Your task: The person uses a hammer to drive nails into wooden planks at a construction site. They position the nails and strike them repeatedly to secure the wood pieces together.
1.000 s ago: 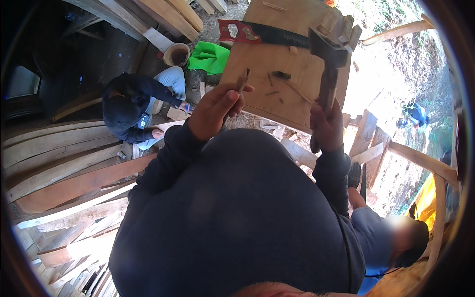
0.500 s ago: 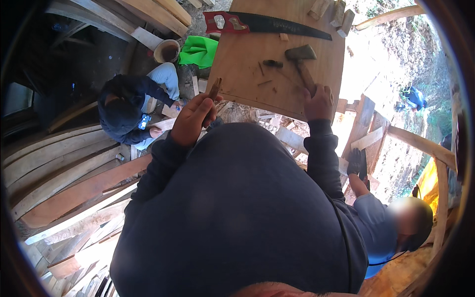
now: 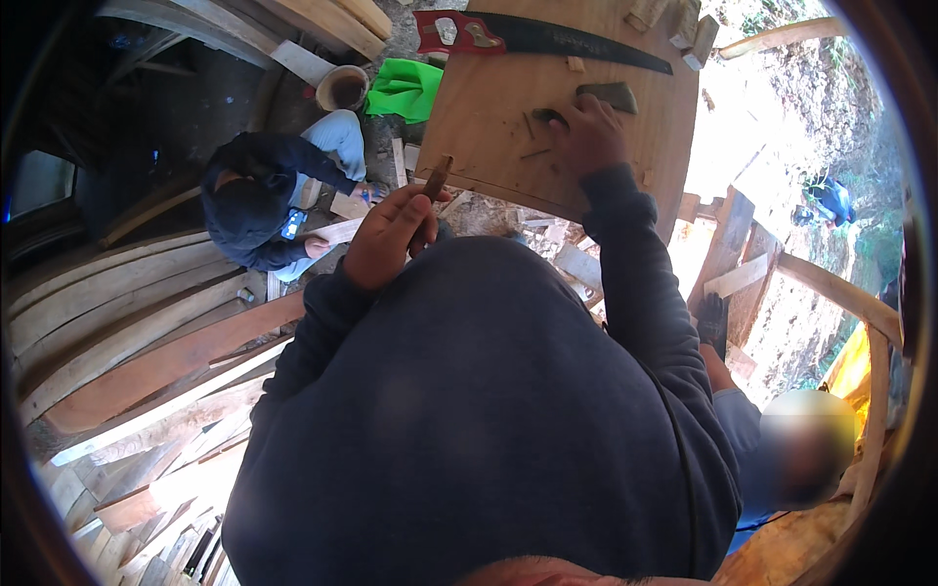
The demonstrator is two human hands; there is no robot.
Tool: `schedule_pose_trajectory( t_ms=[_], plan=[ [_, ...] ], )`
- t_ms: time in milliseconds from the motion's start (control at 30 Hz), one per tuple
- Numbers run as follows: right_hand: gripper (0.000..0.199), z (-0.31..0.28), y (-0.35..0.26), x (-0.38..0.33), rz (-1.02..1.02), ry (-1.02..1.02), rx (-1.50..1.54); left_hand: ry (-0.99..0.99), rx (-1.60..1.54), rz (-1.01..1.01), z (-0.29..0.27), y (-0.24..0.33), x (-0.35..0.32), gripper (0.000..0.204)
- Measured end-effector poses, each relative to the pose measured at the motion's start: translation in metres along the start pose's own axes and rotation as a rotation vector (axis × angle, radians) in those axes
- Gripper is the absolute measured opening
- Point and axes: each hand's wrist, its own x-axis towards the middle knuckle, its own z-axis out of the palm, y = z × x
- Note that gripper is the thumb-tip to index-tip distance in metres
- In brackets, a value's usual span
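Note:
My left hand point(image 3: 393, 234) is closed round a slim brown wooden-handled tool point(image 3: 439, 178), its paler tip pointing up at the table's near-left corner; the kind is unclear. Over the wooden tabletop point(image 3: 489, 107), my right hand point(image 3: 598, 139) reaches down with curled fingers at a short dark object point(image 3: 550, 116). Part of that object is hidden by the fingers. Just beyond the hand lies a hatchet point(image 3: 613, 96) with a dark metal head; its handle is covered by my hand. Thin brown sticks point(image 3: 534, 152) lie left of the hand.
A red-handled saw point(image 3: 547, 39) lies across the table's far side, near wood blocks point(image 3: 684, 29). Green cloth point(image 3: 405, 90) and a bucket point(image 3: 342, 88) are left of the table. One person point(image 3: 249, 195) sits left; another point(image 3: 747, 430) is at right. Planks point(image 3: 176, 361) lie lower left.
My right hand has let go of the hatchet handle and moved away from me and left, onto the short dark object. The left hand still holds the brown tool.

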Motion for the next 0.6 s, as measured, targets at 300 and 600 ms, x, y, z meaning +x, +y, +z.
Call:
schedule_pose_trajectory(
  t_ms=[300,600],
  plan=[
    [0.031,-0.035,-0.022,-0.009,0.329,-0.135,0.547,-0.045,0.053,0.038,0.004,0.002,0.002,0.047],
    [0.03,-0.105,-0.113,-0.035,0.102,0.005,0.981,-0.134,0.056,0.048,0.012,0.022,0.013,0.045]
  ],
)
